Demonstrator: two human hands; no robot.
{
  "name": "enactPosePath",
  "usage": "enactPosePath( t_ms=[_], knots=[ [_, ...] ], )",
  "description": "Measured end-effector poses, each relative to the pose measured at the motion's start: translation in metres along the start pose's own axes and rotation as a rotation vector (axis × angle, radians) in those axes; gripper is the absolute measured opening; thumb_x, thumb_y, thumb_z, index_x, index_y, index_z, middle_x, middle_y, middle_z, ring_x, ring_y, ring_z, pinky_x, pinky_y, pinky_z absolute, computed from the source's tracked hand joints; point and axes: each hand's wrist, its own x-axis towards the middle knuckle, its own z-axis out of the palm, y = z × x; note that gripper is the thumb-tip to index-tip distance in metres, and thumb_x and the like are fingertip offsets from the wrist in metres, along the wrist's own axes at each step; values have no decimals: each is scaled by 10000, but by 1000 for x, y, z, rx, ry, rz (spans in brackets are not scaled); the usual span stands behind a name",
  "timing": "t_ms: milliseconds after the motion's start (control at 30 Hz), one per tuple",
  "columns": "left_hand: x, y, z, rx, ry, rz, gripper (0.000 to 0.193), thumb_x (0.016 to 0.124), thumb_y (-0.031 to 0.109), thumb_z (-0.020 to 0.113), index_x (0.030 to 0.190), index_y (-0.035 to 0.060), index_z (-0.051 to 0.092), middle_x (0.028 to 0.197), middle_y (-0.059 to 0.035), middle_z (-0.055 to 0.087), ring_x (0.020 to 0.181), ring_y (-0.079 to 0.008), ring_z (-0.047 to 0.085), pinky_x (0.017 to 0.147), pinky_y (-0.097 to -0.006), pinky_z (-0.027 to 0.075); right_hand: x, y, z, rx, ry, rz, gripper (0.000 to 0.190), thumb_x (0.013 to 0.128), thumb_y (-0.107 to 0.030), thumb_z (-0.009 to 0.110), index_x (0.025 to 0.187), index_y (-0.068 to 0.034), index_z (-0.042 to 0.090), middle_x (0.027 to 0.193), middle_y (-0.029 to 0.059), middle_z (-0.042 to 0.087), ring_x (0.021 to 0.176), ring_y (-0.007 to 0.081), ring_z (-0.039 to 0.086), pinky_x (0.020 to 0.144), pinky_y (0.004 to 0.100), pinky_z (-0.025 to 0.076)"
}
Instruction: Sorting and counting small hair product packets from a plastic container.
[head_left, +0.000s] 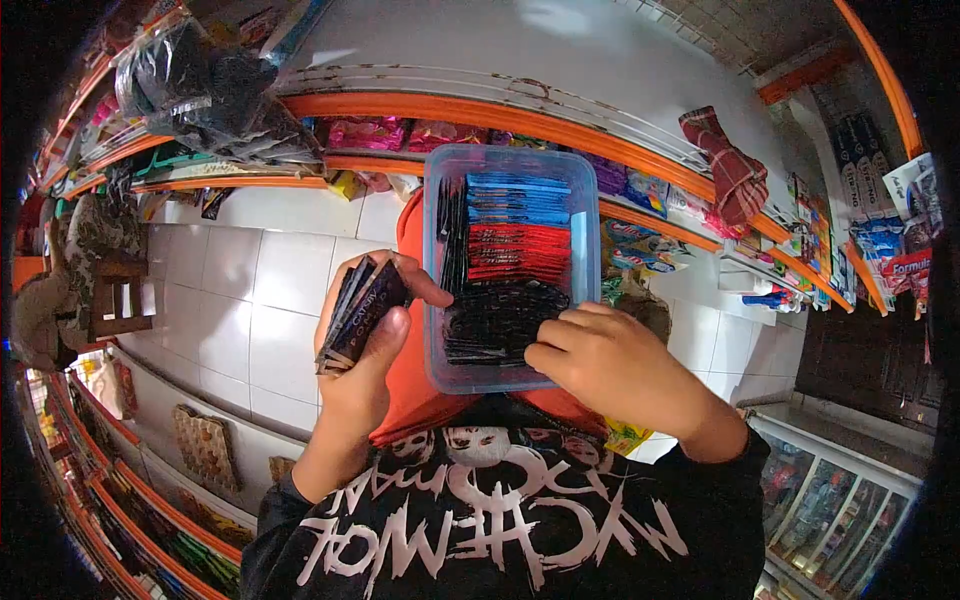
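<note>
A clear plastic container (512, 381) rests on my lap, over red clothing. Inside it, blue sachets (517, 199) lie in a row at the far end, red sachets (519, 253) in the middle and black sachets (502, 322) nearest me; more dark sachets stand along the left wall. My left hand (367, 337), left of the container, grips a fanned stack of dark Gatsby sachets (371, 311), its index finger reaching over the container's rim. My right hand (600, 352) is at the container's near right side, fingers bent down beside the black sachets; its fingertips are partly hidden.
Shelves with orange edges (450, 105) hold packaged goods beyond the container. A plaid cloth (724, 165) hangs at the right. White floor tiles (289, 300) show at the left, near egg trays (206, 446). A glass display case (832, 495) stands at the lower right.
</note>
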Motion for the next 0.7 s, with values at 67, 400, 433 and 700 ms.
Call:
enactPosePath(
  t_ms=[67, 400, 433, 700],
  knots=[
    [0, -2, -3, 4, -4, 13, 341, 865, 121, 553, 1153, -29, 450, 981, -158, 586, 911, -234, 587, 902, -360, 404, 0, -6, 4, -55, 46, 29, 92, 735, -106, 572, 816, -66, 553, 786, 56, 500, 794, 214, 573, 724, 331, 481],
    [0, -3, -5, 44, 20, -4, 347, 849, 86, 554, 1160, -23, 447, 962, -146, 595, 912, -225, 584, 895, -346, 407, -5, -6, 1, -92, 68, 52, 114, 766, -150, 621, 825, -60, 583, 792, 43, 500, 824, 195, 526, 787, 319, 426],
    [0, -2, -5, 30, 20, -6, 350, 847, 78, 551, 1166, -20, 445, 970, -146, 593, 913, -224, 583, 894, -348, 407, -8, -8, 2, -170, 81, 64, 98, 748, -135, 593, 816, -65, 591, 783, 31, 502, 830, 180, 514, 793, 299, 404],
    [0, -5, -9, 52, -13, -27, 363, 842, 55, 544, 1182, -20, 440, 985, -137, 585, 909, -216, 580, 890, -353, 417, -14, -4, -5, -137, 51, 16, 47, 717, -123, 558, 724, -87, 587, 706, 10, 521, 789, 156, 515, 773, 281, 388]
  ],
)
